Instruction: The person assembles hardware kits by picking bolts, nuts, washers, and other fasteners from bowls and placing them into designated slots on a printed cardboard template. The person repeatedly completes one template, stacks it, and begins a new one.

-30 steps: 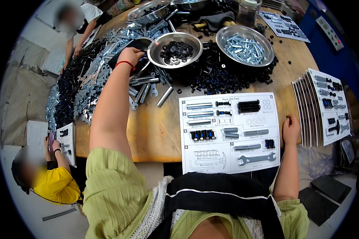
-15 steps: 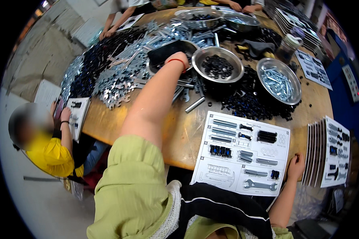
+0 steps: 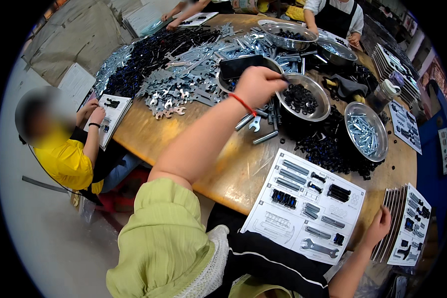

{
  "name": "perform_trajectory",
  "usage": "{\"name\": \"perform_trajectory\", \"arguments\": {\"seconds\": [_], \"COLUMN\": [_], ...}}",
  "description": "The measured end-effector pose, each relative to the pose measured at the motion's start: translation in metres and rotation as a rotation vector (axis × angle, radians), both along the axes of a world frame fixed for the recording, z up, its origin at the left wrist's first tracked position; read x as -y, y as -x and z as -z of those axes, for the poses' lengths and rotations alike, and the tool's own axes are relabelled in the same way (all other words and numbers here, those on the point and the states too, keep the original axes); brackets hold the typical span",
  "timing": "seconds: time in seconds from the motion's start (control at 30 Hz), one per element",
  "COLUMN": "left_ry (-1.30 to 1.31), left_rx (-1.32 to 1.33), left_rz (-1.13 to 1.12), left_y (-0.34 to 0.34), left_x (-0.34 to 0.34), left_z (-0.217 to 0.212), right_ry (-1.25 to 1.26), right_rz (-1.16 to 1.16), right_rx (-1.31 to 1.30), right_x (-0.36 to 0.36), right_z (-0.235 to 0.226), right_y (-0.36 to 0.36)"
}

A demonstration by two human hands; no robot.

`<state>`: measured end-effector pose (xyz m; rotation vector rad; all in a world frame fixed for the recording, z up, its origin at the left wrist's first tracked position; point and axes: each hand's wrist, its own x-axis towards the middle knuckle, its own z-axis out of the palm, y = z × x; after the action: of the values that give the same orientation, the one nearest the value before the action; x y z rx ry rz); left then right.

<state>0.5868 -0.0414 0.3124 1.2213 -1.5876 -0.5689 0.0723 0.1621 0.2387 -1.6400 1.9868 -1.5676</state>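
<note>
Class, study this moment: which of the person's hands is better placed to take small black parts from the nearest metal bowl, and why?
Left. The left hand hovers at the rim of the bowl of black parts, while the right hand rests far back on the stacked sheets.

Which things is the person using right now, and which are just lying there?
In use:
left hand at the bowl of black parts
right hand on the card stack
parts sheet

Lying about:
spanner pile
bowl of silver bolts
jar

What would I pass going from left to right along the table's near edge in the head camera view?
White card under a seated person's hands → pile of small wrenches → printed parts sheet → right hand → stack of printed cards.
</note>
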Motion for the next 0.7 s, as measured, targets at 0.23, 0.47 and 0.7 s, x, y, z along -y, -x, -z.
{"name": "perform_trajectory", "arguments": {"seconds": [0.23, 0.47, 0.7], "left_ry": [0.385, 0.362, 0.252], "left_rx": [0.294, 0.258, 0.249], "left_rz": [0.171, 0.276, 0.37], "left_y": [0.094, 0.11, 0.134], "left_x": [-0.121, -0.137, -0.146], "left_z": [-0.003, 0.016, 0.034], "right_ry": [0.031, -0.022, -0.228], "right_rz": [-0.674, -0.715, -0.698], "right_rx": [-0.026, -0.081, 0.052], "right_x": [0.029, 0.029, 0.019], "right_z": [-0.099, -0.087, -0.065], "right_y": [-0.208, -0.222, -0.191]}}
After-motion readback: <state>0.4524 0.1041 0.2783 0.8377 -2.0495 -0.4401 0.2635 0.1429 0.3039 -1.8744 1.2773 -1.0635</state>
